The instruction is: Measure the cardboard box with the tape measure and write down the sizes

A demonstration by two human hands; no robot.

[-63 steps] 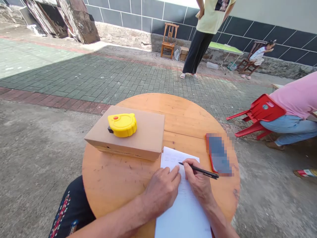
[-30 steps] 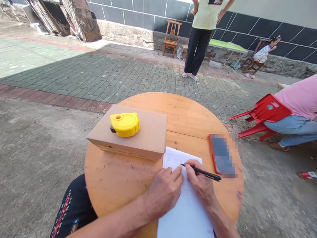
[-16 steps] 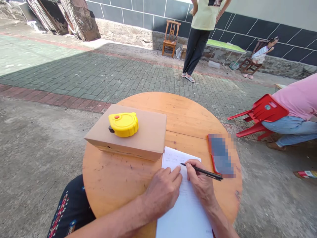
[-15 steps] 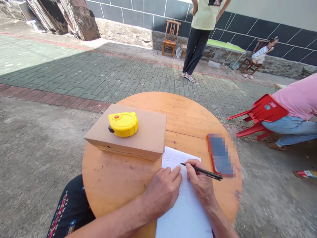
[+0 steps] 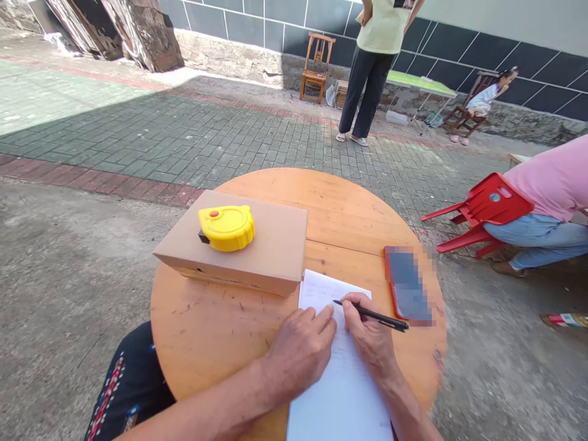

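Round tabletop (image 5: 215, 331) outdoors; brick paving (image 5: 206, 128), tiled wall (image 5: 245, 27) far. Paper (image 5: 342, 392) near, right of carton (image 5: 275, 245). Right hand (image 5: 370, 340): fingers gripping pen (image 5: 383, 319). Left hand (image 5: 303, 346): curled on paper, can't tell grip.

The wall (image 5: 243, 27) has dark tiles with white lines, and rough stone (image 5: 220, 58) runs along its foot. Green-grey bricks (image 5: 202, 138) cover part of the ground, with a red strip (image 5: 92, 180) beside grey concrete (image 5: 68, 275). A sunny patch (image 5: 37, 92) shines on the left, next to shade. A wooden chair (image 5: 314, 77) and a green table (image 5: 411, 81) stand by the wall. A red chair (image 5: 493, 208) is right of the round wooden tabletop (image 5: 340, 202)
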